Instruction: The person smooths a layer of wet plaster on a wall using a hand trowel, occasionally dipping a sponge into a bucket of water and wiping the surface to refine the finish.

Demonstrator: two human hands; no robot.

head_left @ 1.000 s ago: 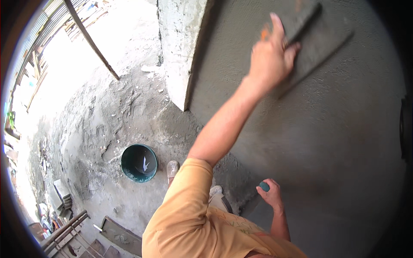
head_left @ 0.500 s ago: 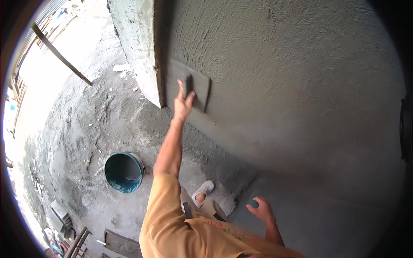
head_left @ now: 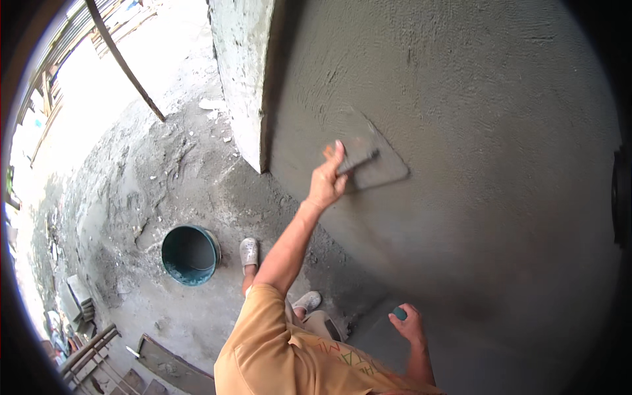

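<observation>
At the upper left, a long, thin brown pole [head_left: 125, 62] slants down to rough grey ground [head_left: 148, 191]. Lower down is a small stack of flat grey blocks [head_left: 79, 303], and to its right, near the bottom edge, a flat rectangular dark board [head_left: 172, 365] smeared with grey. Next comes a round, dark green bucket [head_left: 172, 252], upright and open, its inside looking grey toward the bottom. Above it stands a pale grey concrete pillar [head_left: 243, 79].

The person wears an orange-yellow shirt [head_left: 257, 336] and pale, dusty clogs [head_left: 249, 253]. Near the middle, the outstretched left hand [head_left: 327, 184] is closed around the dark bar handle of a flat, grey, straight-edged plastering float [head_left: 387, 170]; some fingers are hidden. The float's broad face lies against a wide wall of damp-looking grey plaster [head_left: 487, 131], just right of the pillar.

Lower right, near the body, the right hand [head_left: 411, 324] is curled around a small, rounded, dark green object [head_left: 399, 314], partly covered by the fingers; its kind cannot be told.
</observation>
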